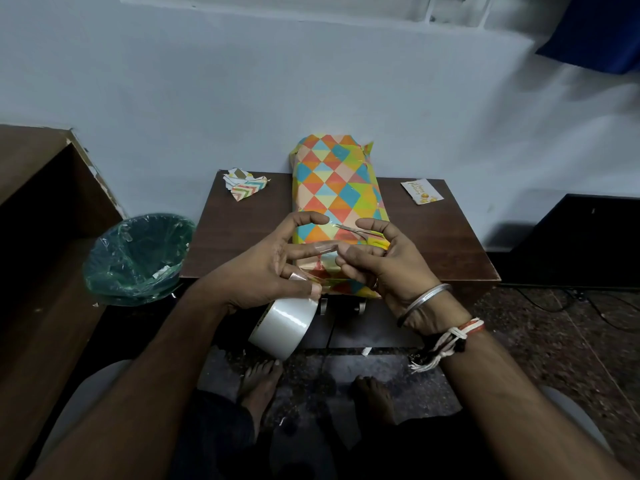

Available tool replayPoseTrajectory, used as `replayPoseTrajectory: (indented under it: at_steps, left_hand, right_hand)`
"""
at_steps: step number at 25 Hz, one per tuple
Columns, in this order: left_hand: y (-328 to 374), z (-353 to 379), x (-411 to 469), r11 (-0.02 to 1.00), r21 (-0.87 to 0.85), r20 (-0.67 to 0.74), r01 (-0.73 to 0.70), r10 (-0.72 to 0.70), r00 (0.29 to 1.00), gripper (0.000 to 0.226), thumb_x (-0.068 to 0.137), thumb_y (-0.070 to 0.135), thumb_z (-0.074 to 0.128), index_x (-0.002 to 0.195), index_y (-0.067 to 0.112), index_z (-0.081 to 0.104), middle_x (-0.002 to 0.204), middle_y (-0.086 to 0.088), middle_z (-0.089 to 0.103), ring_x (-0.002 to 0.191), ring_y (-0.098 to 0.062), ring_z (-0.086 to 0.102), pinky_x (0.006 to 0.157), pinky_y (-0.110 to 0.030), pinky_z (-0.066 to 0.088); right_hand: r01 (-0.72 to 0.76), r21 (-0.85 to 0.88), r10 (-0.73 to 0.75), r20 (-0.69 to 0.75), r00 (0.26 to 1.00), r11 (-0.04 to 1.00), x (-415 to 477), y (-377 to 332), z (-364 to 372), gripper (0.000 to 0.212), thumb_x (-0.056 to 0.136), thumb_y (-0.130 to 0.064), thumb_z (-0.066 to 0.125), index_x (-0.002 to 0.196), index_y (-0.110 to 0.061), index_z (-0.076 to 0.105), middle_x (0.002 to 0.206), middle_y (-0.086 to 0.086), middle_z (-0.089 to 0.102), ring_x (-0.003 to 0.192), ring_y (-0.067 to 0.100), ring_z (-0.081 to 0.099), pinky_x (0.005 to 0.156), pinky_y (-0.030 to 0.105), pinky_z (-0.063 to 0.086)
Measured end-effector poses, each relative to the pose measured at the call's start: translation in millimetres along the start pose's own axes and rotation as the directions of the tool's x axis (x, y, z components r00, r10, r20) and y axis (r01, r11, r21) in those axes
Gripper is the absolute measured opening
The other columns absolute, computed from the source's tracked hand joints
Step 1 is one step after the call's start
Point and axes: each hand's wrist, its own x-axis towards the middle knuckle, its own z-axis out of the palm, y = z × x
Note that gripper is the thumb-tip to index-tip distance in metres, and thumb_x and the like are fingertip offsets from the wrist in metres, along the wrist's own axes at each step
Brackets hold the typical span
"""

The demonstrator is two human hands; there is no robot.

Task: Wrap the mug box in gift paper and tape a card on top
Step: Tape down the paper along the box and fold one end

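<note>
We find the wrapped mug box [334, 202] lying lengthwise on the small brown table [242, 237], its near end directly beneath and just beyond both hands, its far end toward the wall. The paper bears a pattern of coloured triangles and diamonds and covers the top and the near face. The left hand [266, 268] sits at the near left corner of the box and grips the roll of clear tape [284, 327], which hangs below the hand over the table's near edge; the thumb presses the roll while the other fingers spread upward. A strip of clear tape [320, 249] runs from the left fingers across to the right hand [384, 261], which pinches its free end between thumb and fingers. The right hand also appears to hold small scissors [353, 232], their thin metal blades pointing left toward the left forefinger, above the strip; we cannot tell how firmly they are gripped. The card [422, 191] lies flat on the table beyond and to the right of the right hand, well apart from the box. A scrap of gift paper [246, 183] lies beyond the left hand, near the table's far left corner. A lined bin [138, 258] stands to the left of the left hand, off the table.
</note>
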Motion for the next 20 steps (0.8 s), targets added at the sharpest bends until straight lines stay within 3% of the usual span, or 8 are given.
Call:
replayPoseTrajectory:
  at_steps: [7, 13, 16, 20]
  left_hand:
    - [1, -2, -11, 0.998, 0.063, -0.024, 0.005, -0.004, 1.0, 0.087, 0.083, -0.018, 0.072, 0.143, 0.033, 0.034, 0.141, 0.006, 0.064, 0.084, -0.018, 0.073, 0.082, -0.033, 0.061]
    - [2, -5, -7, 0.998, 0.068, -0.032, 0.001, 0.001, 0.999, 0.087, 0.084, -0.018, 0.073, 0.144, 0.031, 0.033, 0.142, 0.005, 0.064, 0.085, -0.019, 0.073, 0.085, -0.036, 0.061]
    - [3, -4, -3, 0.998, 0.07, -0.015, -0.003, 0.004, 1.0, 0.083, 0.084, -0.019, 0.071, 0.14, 0.031, 0.035, 0.142, 0.007, 0.064, 0.082, -0.022, 0.069, 0.084, -0.036, 0.06]
    - [-2, -9, -4, 0.997, 0.068, -0.08, 0.043, -0.037, 0.996, 0.079, 0.083, -0.023, 0.068, 0.137, 0.025, 0.037, 0.15, -0.004, 0.057, 0.07, -0.003, 0.066, 0.077, -0.034, 0.055]
  right_hand:
    - [0.117, -0.171, -0.121, -0.016, 0.993, 0.978, -6, 10, 7, 0.051, 0.086, 0.011, 0.072, 0.125, -0.013, 0.048, 0.069, 0.006, 0.073, 0.066, 0.019, 0.072, 0.065, 0.028, 0.062]
    - [0.146, -0.111, -0.147, 0.002, 0.989, 0.983, -1, 8, 6, 0.051, 0.087, 0.018, 0.067, 0.122, -0.013, 0.047, 0.064, 0.005, 0.07, 0.061, 0.019, 0.07, 0.061, 0.027, 0.06]
    - [0.247, -0.234, -0.249, 0.02, 0.968, 0.94, 0, 2, 5, 0.052, 0.087, 0.018, 0.067, 0.122, -0.013, 0.045, 0.067, 0.006, 0.072, 0.059, 0.022, 0.067, 0.063, 0.029, 0.059]
    - [0.381, -0.108, -0.393, -0.117, 0.912, 0.918, -5, 7, -6, 0.047, 0.087, 0.01, 0.071, 0.114, -0.021, 0.047, 0.075, 0.004, 0.074, 0.071, 0.019, 0.072, 0.069, 0.028, 0.06]
